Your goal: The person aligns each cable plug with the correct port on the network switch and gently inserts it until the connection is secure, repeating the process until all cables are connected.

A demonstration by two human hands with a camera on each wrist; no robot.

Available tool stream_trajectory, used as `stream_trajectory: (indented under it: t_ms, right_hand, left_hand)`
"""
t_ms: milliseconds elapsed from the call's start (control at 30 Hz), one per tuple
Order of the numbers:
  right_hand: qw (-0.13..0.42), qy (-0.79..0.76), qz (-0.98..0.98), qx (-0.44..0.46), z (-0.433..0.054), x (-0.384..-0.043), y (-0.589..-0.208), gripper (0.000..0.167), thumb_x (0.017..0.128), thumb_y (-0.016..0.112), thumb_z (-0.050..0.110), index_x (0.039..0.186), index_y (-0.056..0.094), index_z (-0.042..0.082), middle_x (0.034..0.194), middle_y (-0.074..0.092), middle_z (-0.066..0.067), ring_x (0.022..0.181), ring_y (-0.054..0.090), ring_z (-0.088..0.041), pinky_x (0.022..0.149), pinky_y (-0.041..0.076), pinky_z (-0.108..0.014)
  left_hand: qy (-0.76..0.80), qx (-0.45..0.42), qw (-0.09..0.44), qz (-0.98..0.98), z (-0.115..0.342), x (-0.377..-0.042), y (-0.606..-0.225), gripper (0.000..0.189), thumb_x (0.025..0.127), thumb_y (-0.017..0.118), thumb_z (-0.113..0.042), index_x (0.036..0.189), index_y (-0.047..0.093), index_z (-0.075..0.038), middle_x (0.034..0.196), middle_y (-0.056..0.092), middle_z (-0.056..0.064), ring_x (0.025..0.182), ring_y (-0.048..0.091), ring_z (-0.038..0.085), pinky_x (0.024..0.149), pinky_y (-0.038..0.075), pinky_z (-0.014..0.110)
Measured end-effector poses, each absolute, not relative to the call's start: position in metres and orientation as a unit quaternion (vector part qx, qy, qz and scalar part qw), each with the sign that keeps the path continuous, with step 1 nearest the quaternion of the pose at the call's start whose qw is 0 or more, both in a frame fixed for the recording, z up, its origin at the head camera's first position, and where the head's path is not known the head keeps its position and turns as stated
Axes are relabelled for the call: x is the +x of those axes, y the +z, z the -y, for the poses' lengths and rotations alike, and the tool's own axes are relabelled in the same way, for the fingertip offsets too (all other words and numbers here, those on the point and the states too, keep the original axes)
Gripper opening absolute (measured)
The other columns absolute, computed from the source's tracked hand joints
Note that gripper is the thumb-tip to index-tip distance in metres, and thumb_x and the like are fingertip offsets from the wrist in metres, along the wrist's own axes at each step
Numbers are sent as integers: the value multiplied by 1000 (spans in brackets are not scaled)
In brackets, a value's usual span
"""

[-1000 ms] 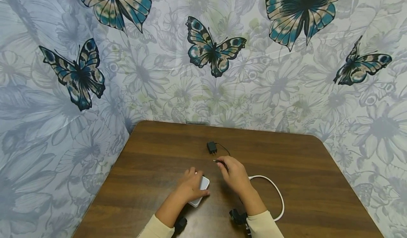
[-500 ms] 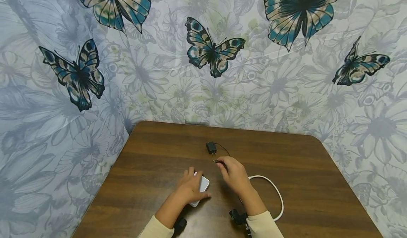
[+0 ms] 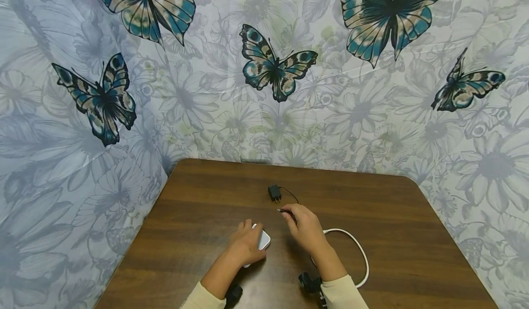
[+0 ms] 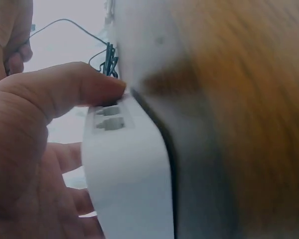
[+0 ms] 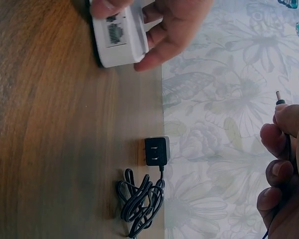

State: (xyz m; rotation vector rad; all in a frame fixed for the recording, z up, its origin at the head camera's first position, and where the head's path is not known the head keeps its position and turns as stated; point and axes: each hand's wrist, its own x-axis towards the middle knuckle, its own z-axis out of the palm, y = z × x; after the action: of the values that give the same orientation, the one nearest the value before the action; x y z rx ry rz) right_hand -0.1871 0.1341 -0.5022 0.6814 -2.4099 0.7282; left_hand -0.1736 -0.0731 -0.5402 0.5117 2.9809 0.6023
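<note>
A white box with network ports (image 4: pixel 129 174) is in my left hand (image 3: pixel 246 244), near the middle of the table. In the left wrist view the thumb presses beside the ports, while the other fingers lie along the far side. To the right, my right hand (image 3: pixel 307 228) pinches the thin black barrel plug (image 5: pixel 279 97) of a power cord, metal tip pointing out past the fingertips. Plug and box are apart. Beyond the hands lies the cord's black power adapter (image 3: pixel 274 192), prongs showing. Its cord is partly bundled (image 5: pixel 139 199) in the right wrist view.
The brown wooden table (image 3: pixel 206 199) ends at a wall hung with butterfly-printed cloth (image 3: pixel 281 125). A white cable (image 3: pixel 365 258) loops beside the right forearm. Dark devices (image 3: pixel 307 281) sit at both wrists.
The left thumb has drawn in against the box, and the box has shifted slightly left and nearer. The right hand still holds the plug in almost the same spot.
</note>
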Motion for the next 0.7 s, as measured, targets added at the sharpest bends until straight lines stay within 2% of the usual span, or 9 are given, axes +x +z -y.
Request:
stream_trajectory:
  t_ms: [333, 700]
  right_hand:
    - [259, 269, 892, 253, -134, -186, -502, 15, 89, 75, 11, 103, 70, 10, 96, 70, 1, 89, 67, -15, 76, 56, -34]
    - [257, 264, 894, 257, -133, -188, -505, 16, 89, 75, 11, 103, 70, 11, 97, 71, 1, 90, 67, -15, 77, 56, -35]
  left_hand:
    - [214, 175, 4, -961, 74, -174, -537, 66, 66, 83, -27, 126, 58, -13, 120, 53, 14, 96, 56, 30, 69, 47, 46]
    - [226, 180, -18, -957, 74, -174, -532, 68, 69, 80, -24, 132, 57, -17, 131, 51, 13, 105, 56, 30, 77, 48, 48]
